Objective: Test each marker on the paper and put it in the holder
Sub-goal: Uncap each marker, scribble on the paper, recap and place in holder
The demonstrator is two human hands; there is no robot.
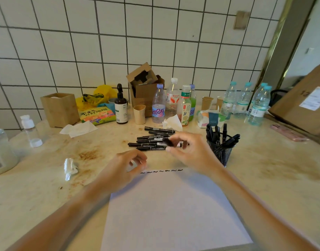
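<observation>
White-tiled wall behind, stained stone counter (264, 178) up front, clutter of bottles and cups pushed to the back so the working bit stays free. Sheet of paper (173, 205) lies square to the person, with a row of small black squiggles (161, 171) along its far edge, one per tested pen I'd guess. Right hand (190, 151) pinches a black marker (172, 143) just above the loose pile of markers (152, 140), looks like a fresh pick. Left hand (126, 165) sits by the paper's top-left corner, fingers curled; can't tell if it's holding a cap or nothing. Mesh holder (221, 149) stands right beside the right hand, several markers in already, so drop-off is a short reach.
</observation>
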